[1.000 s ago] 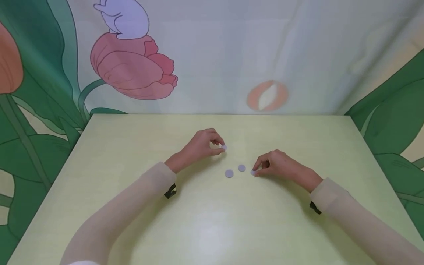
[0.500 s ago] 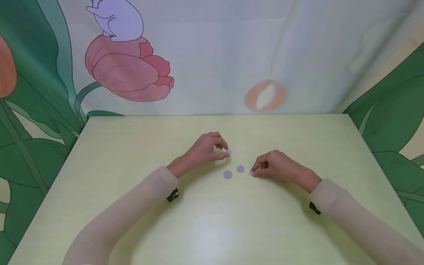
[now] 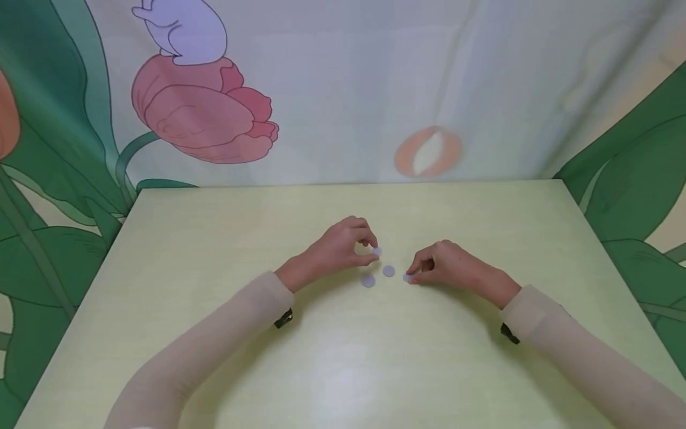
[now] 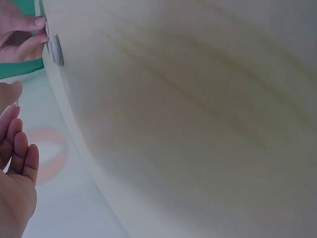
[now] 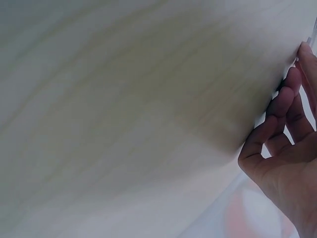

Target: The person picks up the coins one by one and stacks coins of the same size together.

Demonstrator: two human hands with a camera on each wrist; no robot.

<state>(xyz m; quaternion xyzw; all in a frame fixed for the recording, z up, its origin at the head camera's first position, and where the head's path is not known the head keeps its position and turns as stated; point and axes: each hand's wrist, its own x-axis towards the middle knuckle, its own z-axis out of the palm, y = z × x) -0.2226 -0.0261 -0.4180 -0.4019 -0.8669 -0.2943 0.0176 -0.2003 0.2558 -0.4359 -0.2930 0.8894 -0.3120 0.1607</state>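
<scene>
Between the thumb and fingertips of my left hand [image 3: 343,244] is a small pale lilac disc [image 3: 377,251], held a little above the table. In the left wrist view only its thin edge shows. My right hand [image 3: 450,265] pinches a second lilac disc [image 3: 407,278] low at the table surface, its fingers partly hiding it. Two more flat round discs lie between the hands: one on the left [image 3: 368,280] and one on the right [image 3: 388,271]. The right wrist view shows the right hand [image 5: 287,134] with its disc almost out of frame.
A pale yellow wood-grain table [image 3: 343,357] lies under both hands. Behind its far edge hangs a printed curtain [image 3: 332,107] with a pink flower and a rabbit. Green leaf prints [image 3: 638,179] flank the table.
My left hand has moved right and nearer, carrying its disc toward the two lying discs. The right hand stays in place, and the head view has shifted slightly.
</scene>
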